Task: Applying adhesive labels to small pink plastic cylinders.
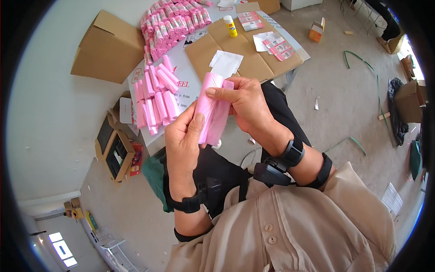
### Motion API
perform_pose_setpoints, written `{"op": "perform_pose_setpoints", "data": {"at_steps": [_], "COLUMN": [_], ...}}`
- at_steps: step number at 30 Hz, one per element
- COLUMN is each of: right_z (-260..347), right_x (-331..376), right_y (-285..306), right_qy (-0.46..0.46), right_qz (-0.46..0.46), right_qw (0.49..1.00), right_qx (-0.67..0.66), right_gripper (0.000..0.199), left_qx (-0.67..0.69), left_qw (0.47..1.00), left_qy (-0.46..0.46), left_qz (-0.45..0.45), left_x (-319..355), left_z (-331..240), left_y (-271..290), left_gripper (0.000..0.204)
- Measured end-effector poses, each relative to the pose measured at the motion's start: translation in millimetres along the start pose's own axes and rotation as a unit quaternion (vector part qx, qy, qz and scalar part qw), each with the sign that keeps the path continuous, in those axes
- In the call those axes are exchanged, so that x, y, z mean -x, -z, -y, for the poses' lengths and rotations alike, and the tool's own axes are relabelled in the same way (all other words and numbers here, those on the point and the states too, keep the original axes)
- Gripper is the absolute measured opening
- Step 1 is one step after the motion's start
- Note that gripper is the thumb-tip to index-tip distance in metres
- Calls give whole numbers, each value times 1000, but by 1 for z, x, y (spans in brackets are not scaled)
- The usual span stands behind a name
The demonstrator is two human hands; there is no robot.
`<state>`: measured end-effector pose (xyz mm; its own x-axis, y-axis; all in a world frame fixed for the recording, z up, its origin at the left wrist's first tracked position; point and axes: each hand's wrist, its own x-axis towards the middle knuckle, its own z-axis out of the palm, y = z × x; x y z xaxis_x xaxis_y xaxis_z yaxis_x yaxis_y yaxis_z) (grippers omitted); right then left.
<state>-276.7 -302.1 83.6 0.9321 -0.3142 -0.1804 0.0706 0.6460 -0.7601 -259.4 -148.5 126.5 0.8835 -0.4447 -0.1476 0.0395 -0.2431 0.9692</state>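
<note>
A roll of pink plastic bags (209,102) is held upright between both hands, above my lap at the table's near edge. My left hand (183,138) grips its lower left side, thumb on the front. My right hand (244,99) pinches the upper right side, its thumb pressed on the roll, and a loose flap of film (220,120) hangs beneath those fingers. Just behind the roll lie white paper slips (226,62). Bare pink rolls (156,97) are heaped to the left on the table, with a large pile of rolls wearing printed labels (170,25) beyond them.
A flattened cardboard sheet (204,50) on the table bears a yellow glue stick (230,27) and red-and-white label sheets (278,46). An open cardboard box (108,47) stands at the far left. Boxes, green strapping (374,77) and a black plastic bag (398,113) lie on the floor.
</note>
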Motion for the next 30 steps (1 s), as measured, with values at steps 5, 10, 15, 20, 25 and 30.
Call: {"op": "perform_pose_setpoints", "data": {"at_steps": [5, 10, 15, 20, 25, 30], "right_z": [-6, -9, -10, -15, -20, -42], "right_x": [-1, -3, -2, -4, -10, -21], "right_y": [4, 9, 13, 20, 44, 77], "right_qy": [-46, -112, -73, -39, -88, -152], "right_qz": [36, 38, 14, 44, 50, 42], "right_qw": [998, 992, 997, 997, 994, 987], "right_qx": [-20, -49, -36, -49, -43, -5], "right_gripper": [20, 22, 20, 15, 18, 20], "left_qx": [-105, -451, -363, -59, 19, 76], "left_qw": [990, 827, 873, 980, 998, 992], "left_qy": [-85, -308, -312, -143, -13, 102], "left_qz": [-50, -134, -93, -124, -61, -18], "left_x": [-3, -5, -5, -1, -11, -36], "left_z": [16, 23, 33, 46, 61, 79], "left_y": [-5, -14, -20, -29, -19, -6], "left_gripper": [34, 44, 45, 39, 24, 18]}}
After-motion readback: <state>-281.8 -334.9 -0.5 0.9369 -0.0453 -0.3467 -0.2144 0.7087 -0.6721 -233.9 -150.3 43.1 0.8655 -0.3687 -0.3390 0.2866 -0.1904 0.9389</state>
